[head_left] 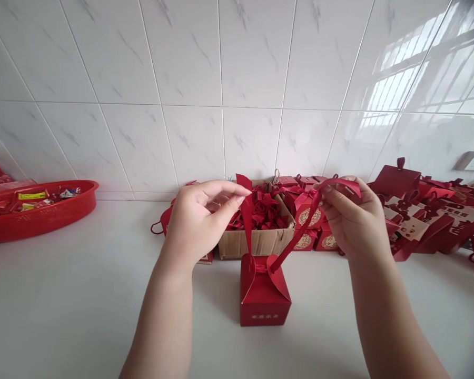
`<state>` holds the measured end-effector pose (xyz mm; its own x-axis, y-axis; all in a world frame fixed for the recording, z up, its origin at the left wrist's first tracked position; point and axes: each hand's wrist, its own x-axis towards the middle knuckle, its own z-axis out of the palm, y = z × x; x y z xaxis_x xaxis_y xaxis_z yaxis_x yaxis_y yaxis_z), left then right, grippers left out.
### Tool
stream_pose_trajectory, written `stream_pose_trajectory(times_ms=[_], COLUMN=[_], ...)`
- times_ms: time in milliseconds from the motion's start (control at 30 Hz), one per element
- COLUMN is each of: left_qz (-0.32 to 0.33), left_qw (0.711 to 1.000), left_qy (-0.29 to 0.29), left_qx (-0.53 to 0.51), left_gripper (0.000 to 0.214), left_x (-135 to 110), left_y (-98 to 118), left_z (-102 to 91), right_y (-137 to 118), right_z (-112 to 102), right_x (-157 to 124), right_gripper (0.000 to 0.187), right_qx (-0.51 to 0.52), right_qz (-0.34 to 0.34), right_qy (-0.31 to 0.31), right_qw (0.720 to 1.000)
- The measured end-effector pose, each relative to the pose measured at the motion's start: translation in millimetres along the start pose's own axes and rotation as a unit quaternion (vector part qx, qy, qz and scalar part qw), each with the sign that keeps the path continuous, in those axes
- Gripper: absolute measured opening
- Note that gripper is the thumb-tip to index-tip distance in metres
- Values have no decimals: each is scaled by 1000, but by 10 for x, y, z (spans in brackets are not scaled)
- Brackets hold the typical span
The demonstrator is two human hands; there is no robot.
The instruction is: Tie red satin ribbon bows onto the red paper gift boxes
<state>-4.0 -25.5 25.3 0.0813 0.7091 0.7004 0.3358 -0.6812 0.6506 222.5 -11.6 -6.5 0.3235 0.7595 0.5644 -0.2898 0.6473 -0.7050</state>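
A small red gift box [264, 300] stands on the white counter in front of me, with a red ribbon [248, 218] threaded through its top. My left hand [199, 218] pinches the ribbon's left end and holds it up above the box. My right hand [353, 216] pinches the ribbon's other end, which runs slanting up to the right. Both ribbon ends are pulled taut above the box.
A cardboard box [256, 239] full of red ribbons sits behind the gift box. Several finished red boxes [310, 213] stand beside it, and flat red boxes [430, 216] lie at the right. A red basket [43, 216] with sweets is at the left. A tiled wall rises behind.
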Motion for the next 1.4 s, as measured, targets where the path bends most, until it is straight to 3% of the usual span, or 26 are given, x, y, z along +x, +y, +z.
stream_pose_trajectory(times_ms=[400, 567, 767, 967, 1233, 1400], left_qz=[-18, -36, -61, -40, -48, -57], left_qw=[999, 986, 966, 979, 989, 991], left_qy=[20, -7, -41, -15, -50, -9], left_qx=[-45, -165, -247, -200, -134, -118], left_gripper=[16, 14, 7, 26, 11, 6], left_x=[13, 47, 60, 52, 47, 59], left_y=[-15, -49, -59, -52, -77, -121], left_z=[9, 47, 76, 135, 129, 113], right_y=[41, 33, -2, -28, -52, -61], right_z=[-26, -12, 40, 99, 121, 122], right_x=[-40, -63, -111, -174, -210, -222], right_gripper=[11, 13, 14, 15, 19, 16], right_qx=[-61, -64, -99, -142, -136, -151], right_qz=[-5, -6, -62, -118, -150, -169], right_qy=[-82, -91, -89, -63, -59, -52], right_qw=[995, 994, 989, 981, 977, 973])
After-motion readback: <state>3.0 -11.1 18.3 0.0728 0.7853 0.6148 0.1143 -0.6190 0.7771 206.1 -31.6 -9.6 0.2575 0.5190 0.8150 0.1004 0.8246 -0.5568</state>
